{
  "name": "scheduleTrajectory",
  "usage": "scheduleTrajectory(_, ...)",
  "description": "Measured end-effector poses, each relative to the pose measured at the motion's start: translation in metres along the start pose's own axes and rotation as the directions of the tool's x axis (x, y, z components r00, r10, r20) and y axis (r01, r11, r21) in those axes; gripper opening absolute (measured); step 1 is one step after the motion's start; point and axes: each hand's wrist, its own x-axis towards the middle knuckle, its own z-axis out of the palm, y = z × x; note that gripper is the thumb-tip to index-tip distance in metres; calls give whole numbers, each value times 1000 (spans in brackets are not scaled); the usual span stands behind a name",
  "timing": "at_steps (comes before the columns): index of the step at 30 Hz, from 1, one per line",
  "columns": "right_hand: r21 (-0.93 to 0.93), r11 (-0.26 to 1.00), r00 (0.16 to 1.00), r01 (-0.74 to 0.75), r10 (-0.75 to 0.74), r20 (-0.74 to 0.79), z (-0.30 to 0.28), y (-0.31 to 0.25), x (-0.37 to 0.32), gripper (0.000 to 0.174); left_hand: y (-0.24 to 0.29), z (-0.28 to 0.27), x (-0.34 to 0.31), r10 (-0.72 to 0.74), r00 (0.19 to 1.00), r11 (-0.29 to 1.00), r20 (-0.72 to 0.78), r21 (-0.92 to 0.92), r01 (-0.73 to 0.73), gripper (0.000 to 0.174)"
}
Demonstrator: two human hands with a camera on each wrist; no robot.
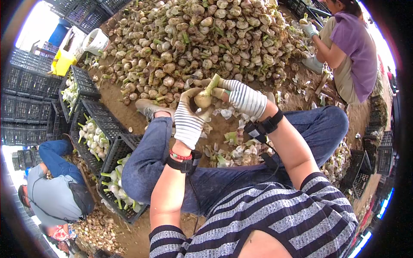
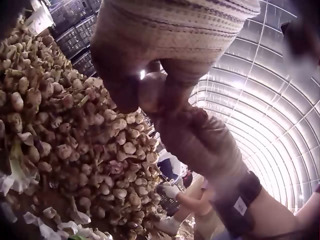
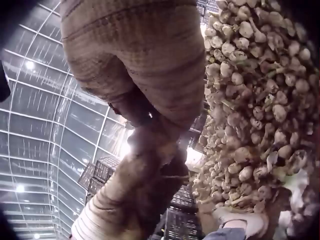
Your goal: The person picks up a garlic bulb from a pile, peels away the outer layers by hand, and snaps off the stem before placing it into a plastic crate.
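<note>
In the head view a garlic bulb (image 1: 203, 99) with a short pale green stalk (image 1: 211, 84) is held between both gloved hands, in front of the heap. The left hand (image 1: 189, 116), in a striped glove, curls its fingers and thumb round the bulb. The right hand (image 1: 245, 98), gloved alike, pinches the stalk just above the bulb. In the left wrist view the bulb (image 2: 152, 92) shows dimly between the fingers of the left hand (image 2: 150, 55). The right wrist view has the right hand (image 3: 145, 65) close up, hiding most of the bulb.
A large garlic heap (image 1: 206, 38) rises ahead. Black crates (image 1: 92, 136) of trimmed garlic stand at the left, near a yellow container (image 1: 63, 62) and a white bucket (image 1: 96, 41). Peelings (image 1: 241, 150) lie between the legs. One person (image 1: 352, 51) sits at the right, another (image 1: 58, 189) at the left.
</note>
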Motion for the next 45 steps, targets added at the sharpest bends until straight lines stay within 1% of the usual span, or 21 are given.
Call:
scheduleTrajectory(4,-211,977,999,38,-39,1,-2,-3,-1,35,7,-1,0,-116,993,987,16,-105,117,56)
scheduleTrajectory(6,100,993,998,65,-64,-14,1,-2,-5,36,21,-1,-3,-207,977,953,58,-216,215,56)
scheduleTrajectory(7,99,993,998,67,-66,-13,1,-3,-4,36,20,-1,-2,-205,977,953,57,-216,212,56)
scheduleTrajectory(9,237,964,992,-119,127,-21,1,-5,-3,37,16,2,-3,-129,989,953,72,-268,144,56)
scheduleTrajectory(10,66,991,983,-113,121,-135,5,-8,-3,35,13,3,-3,-130,989,952,77,-269,146,56)
scheduleTrajectory(13,18,996,975,-85,87,-202,15,-11,-2,35,12,3,-2,-106,990,963,89,-237,125,56)
scheduleTrajectory(20,-202,979,988,30,-60,-139,-1,-14,-15,32,32,6,-11,-177,973,943,150,-259,211,52)
scheduleTrajectory(22,-267,958,978,104,-147,-146,-2,-11,-15,31,38,9,-12,-284,949,846,138,-429,316,46)
scheduleTrajectory(27,62,998,986,-31,41,-163,4,-12,-18,30,33,11,-17,-262,932,784,249,-508,356,47)
scheduleTrajectory(30,163,986,971,-26,64,-231,12,-13,-22,31,28,16,-21,-397,844,447,359,-728,520,42)
scheduleTrajectory(33,116,989,976,-89,110,-189,2,-1,-19,32,42,20,-24,-439,852,493,284,-717,493,37)
scheduleTrajectory(34,306,930,944,-203,269,-190,11,-13,-22,30,38,18,-23,-440,849,547,291,-663,511,38)
scheduleTrajectory(35,-71,994,968,82,-97,-233,8,0,-18,26,34,17,-21,-441,847,599,298,-605,525,39)
scheduleTrajectory(36,-283,948,973,144,-188,-136,6,-13,-23,21,41,28,-16,-317,912,672,260,-617,409,43)
scheduleTrajectory(37,-127,958,959,256,-268,-93,1,12,-18,20,60,36,-16,-288,926,757,243,-535,376,50)
scheduleTrajectory(38,-210,962,977,176,-197,-82,-2,19,-12,25,65,32,-16,-361,902,763,238,-481,432,55)
scheduleTrajectory(40,36,996,986,86,-80,-147,12,-5,-38,36,60,36,-18,-260,941,812,218,-479,335,51)
scheduleTrajectory(41,-1,992,956,130,-125,-264,24,3,-21,36,38,14,-18,-231,940,841,250,-434,322,45)
scheduleTrajectory(42,-111,988,970,107,-128,-208,30,-14,-34,35,56,25,-28,-229,953,886,199,-363,288,43)
scheduleTrajectory(43,79,995,957,-58,78,-278,37,-44,-52,28,76,33,-35,-217,967,930,135,-271,247,41)
scheduleTrajectory(45,52,990,932,134,-108,-345,38,15,-17,22,81,37,-41,-151,984,972,99,-168,166,46)
